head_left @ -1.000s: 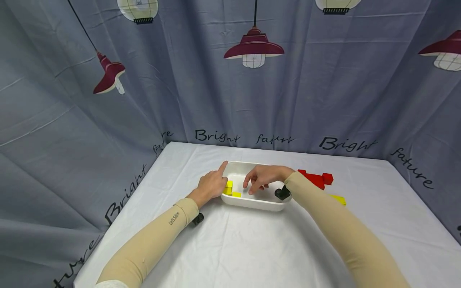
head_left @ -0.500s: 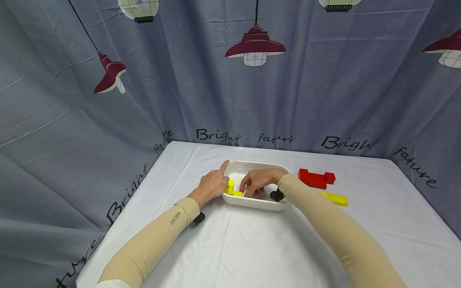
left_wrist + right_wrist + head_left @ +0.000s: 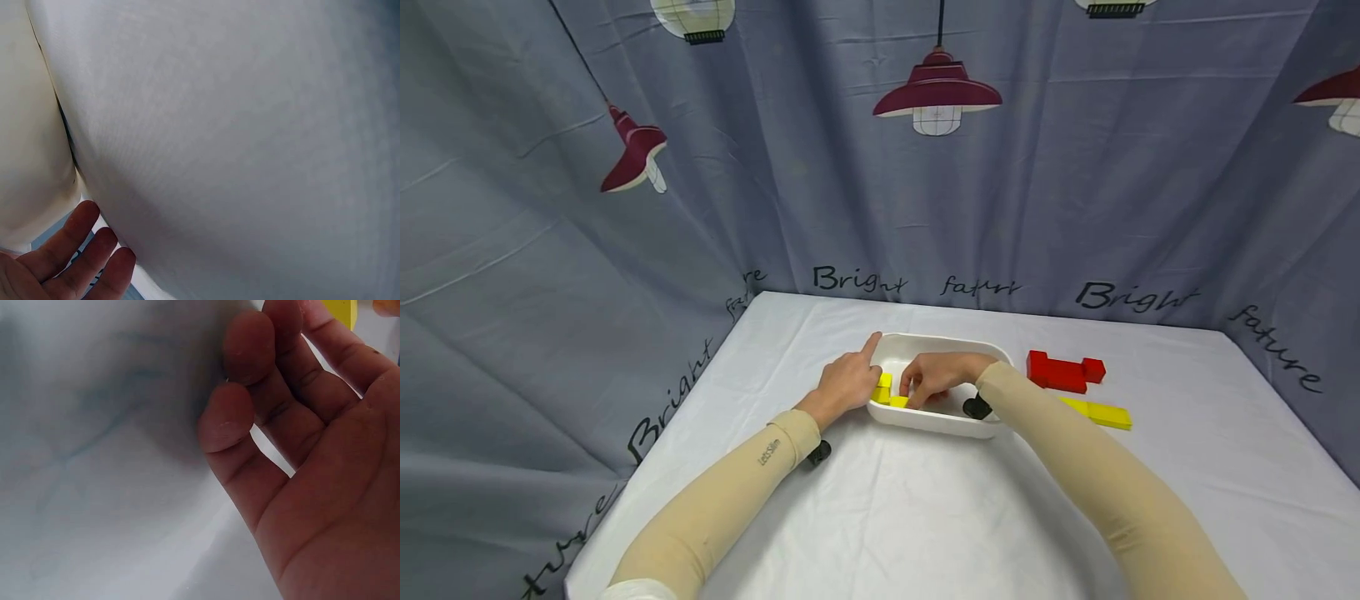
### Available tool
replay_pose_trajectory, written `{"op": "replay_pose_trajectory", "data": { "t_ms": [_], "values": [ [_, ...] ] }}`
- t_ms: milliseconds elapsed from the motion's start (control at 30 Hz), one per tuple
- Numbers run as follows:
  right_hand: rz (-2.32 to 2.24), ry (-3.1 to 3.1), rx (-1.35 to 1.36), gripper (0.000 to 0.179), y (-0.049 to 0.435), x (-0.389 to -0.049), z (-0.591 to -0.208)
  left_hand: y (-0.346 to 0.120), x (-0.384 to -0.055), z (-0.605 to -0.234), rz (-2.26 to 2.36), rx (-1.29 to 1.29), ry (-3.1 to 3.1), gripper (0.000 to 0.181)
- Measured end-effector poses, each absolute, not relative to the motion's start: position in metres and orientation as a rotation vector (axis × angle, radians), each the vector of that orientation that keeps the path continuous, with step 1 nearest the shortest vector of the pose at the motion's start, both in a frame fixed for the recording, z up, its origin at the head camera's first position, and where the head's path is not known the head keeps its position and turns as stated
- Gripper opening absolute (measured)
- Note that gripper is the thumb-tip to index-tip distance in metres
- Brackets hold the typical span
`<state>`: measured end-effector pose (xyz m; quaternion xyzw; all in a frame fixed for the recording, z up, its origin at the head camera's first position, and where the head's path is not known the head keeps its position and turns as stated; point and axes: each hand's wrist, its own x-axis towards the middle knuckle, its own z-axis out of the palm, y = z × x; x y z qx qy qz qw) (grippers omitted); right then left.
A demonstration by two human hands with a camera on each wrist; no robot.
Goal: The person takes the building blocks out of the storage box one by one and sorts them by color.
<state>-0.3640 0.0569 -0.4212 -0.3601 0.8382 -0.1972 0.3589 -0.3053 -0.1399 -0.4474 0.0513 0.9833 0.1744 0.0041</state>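
A white tray [image 3: 936,423] stands mid-table in the head view. My left hand [image 3: 847,380] holds its left end, index finger stretched along the rim and thumb over the edge. The left wrist view shows several fingers [image 3: 84,250] beside a pale surface. A short stack of yellow blocks [image 3: 881,392] sits in the tray by my left thumb. My right hand [image 3: 938,379] reaches inside, thumb and index finger at a low yellow block [image 3: 898,402], which they seem to pinch. In the right wrist view the yellow block [image 3: 340,312] shows partly between index finger and thumb.
Right of the tray lie a red block piece [image 3: 1060,374] and a red cube [image 3: 1093,370] touching it. Nearer are flat yellow blocks [image 3: 1107,415], partly behind the right sleeve. Black wrist cameras [image 3: 976,407] hang below both wrists. A grey curtain [image 3: 880,192] rises behind the table.
My right hand has moved left and down inside the tray to the low yellow block. My left hand stays on the tray's end. The view has shifted slightly.
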Motion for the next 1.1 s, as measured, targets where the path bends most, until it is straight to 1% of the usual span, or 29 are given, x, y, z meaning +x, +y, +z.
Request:
{"op": "replay_pose_trajectory", "data": {
  "t_ms": [133, 333, 667, 1100],
  "values": [
    [-0.551, 2.16, -0.954, 0.025, 0.06, -0.366, -0.423, -0.138, -0.306, -0.447, 0.538, 0.167, 3.077, 0.064],
    [-0.658, 2.15, -0.92, 0.024, 0.063, -0.368, -0.425, -0.137, -0.306, -0.446, 0.533, 0.147, 3.075, 0.064],
    [-0.714, 2.167, -0.863, 0.033, 0.068, -0.373, -0.428, -0.137, -0.305, -0.447, 0.526, 0.138, 3.07, 0.063],
    [-0.741, 2.26, -0.861, 0.031, 0.076, -0.382, -0.429, -0.137, -0.305, -0.446, 0.517, 0.125, 3.065, 0.064]
  ]
}}
